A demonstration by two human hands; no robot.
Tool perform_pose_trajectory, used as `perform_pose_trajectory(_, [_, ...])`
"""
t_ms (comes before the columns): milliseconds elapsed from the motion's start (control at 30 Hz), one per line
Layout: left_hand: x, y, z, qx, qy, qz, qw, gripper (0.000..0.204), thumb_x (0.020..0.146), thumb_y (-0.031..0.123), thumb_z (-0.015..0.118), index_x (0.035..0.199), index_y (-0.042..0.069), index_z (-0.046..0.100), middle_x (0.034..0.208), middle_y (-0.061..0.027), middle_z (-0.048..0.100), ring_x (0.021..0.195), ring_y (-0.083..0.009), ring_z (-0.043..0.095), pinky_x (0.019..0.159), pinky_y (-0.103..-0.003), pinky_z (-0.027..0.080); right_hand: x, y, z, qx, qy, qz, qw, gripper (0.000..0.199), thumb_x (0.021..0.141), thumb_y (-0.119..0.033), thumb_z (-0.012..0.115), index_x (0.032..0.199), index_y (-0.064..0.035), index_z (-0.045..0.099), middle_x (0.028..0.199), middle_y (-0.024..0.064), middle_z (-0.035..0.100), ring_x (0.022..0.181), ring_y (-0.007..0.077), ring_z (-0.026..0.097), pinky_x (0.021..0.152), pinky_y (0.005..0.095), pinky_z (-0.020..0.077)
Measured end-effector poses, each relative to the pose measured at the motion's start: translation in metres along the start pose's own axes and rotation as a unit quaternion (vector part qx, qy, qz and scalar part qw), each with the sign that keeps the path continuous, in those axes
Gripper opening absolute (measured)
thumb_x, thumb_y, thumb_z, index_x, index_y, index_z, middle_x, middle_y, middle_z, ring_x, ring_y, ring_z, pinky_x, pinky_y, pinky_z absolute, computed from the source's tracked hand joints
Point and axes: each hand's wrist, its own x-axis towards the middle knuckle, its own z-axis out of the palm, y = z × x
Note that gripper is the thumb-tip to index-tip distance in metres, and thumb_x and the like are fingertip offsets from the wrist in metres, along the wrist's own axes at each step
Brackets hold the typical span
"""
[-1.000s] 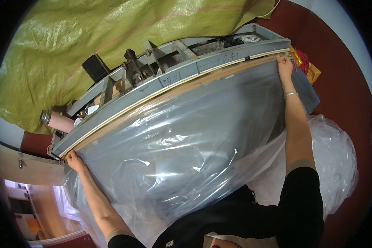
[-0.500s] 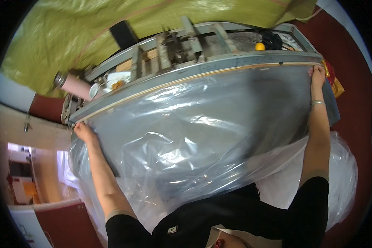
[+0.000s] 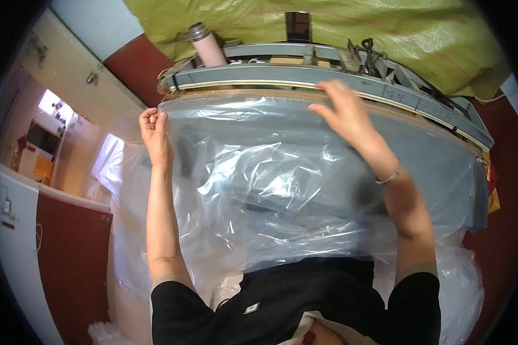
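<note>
A wide sheet of clear plastic film [image 3: 265,184] lies wrinkled and shiny over the grey surface before me, its far edge running along a long grey metal bar [image 3: 259,76]. My left hand [image 3: 156,138] is at the film's far left corner, fingers curled and thumb pressed in, pinching the film there. Over the film, just short of the bar's middle, my right hand [image 3: 351,121] is raised with its fingers stretched and thumb apart, holding nothing. The film's near part hangs down in folds in front of my body.
A pink flask [image 3: 208,49] stands behind the bar at the left. Metal clamp-like fittings [image 3: 367,54] and a dark flat object [image 3: 298,27] are farther back, before a yellow-green woven sheet [image 3: 420,40]. A door [image 3: 92,80] is at the left, and bunched clear film [image 3: 454,282] lies at the right.
My right hand has left the bar's right end and moved left to its middle, opening. My left hand stays near the left corner. The view has turned leftward.
</note>
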Motion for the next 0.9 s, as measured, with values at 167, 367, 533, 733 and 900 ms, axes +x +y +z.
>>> perform_pose_trajectory(167, [-0.013,-0.008,-0.02,0.377,-0.066,0.123,0.916,0.016,0.08,0.01,0.057,0.093,0.003,0.051,0.081,-0.0057,0.057,0.082,-0.0172,0.054,0.073,-0.029,0.043,-0.026,-0.018,0.017,0.254,-0.212,0.204,0.922,0.019,0.074,-0.019,0.066,0.076,-0.0022,0.059,0.06,0.0031,0.053,0.06,0.0094,0.048,0.055,0.0251,0.0389])
perform_pose_trajectory(367, [-0.06,-0.02,0.06,0.34,-0.348,-0.024,0.873,0.011,0.083,0.011,0.052,0.081,0.002,0.047,0.071,-0.008,0.055,0.066,-0.0177,0.054,0.062,-0.03,0.043,-0.111,0.058,-0.051,0.152,-0.114,0.238,0.953,0.016,0.074,-0.018,0.065,0.073,-0.0032,0.059,0.062,0.0075,0.058,0.057,0.0122,0.052,0.054,0.0264,0.041])
perform_pose_trajectory(533, [-0.108,0.037,0.113,0.214,-0.596,-0.209,0.745,0.016,0.082,0.009,0.055,0.096,0.005,0.048,0.066,-0.0008,0.051,0.061,-0.006,0.05,0.056,-0.023,0.041,-0.182,0.116,-0.165,-0.073,-0.077,0.33,0.938,0.017,0.075,-0.02,0.064,0.075,-0.0034,0.059,0.066,0.0108,0.06,0.059,0.0178,0.056,0.056,0.0281,0.0427])
perform_pose_trajectory(733, [-0.128,0.047,0.033,0.307,-0.691,-0.214,0.618,0.022,0.08,0.014,0.059,0.097,0.004,0.051,0.072,-0.0043,0.058,0.069,-0.0129,0.055,0.066,-0.028,0.044,-0.331,0.231,-0.341,-0.259,0.013,0.387,0.885,0.026,0.082,-0.027,0.058,0.083,-0.0015,0.057,0.073,0.0126,0.059,0.066,0.0193,0.055,0.064,0.0301,0.0428])
perform_pose_trajectory(900, [-0.167,0.065,0.037,0.343,-0.59,-0.113,0.723,0.024,0.074,0.016,0.063,0.094,0.004,0.057,0.084,-0.0089,0.062,0.08,-0.0273,0.059,0.072,-0.036,0.046,-0.393,0.277,-0.385,-0.358,-0.023,0.51,0.782,0.036,0.084,-0.038,0.054,0.084,-0.0021,0.056,0.076,0.016,0.058,0.068,0.0275,0.054,0.065,0.0343,0.0424])
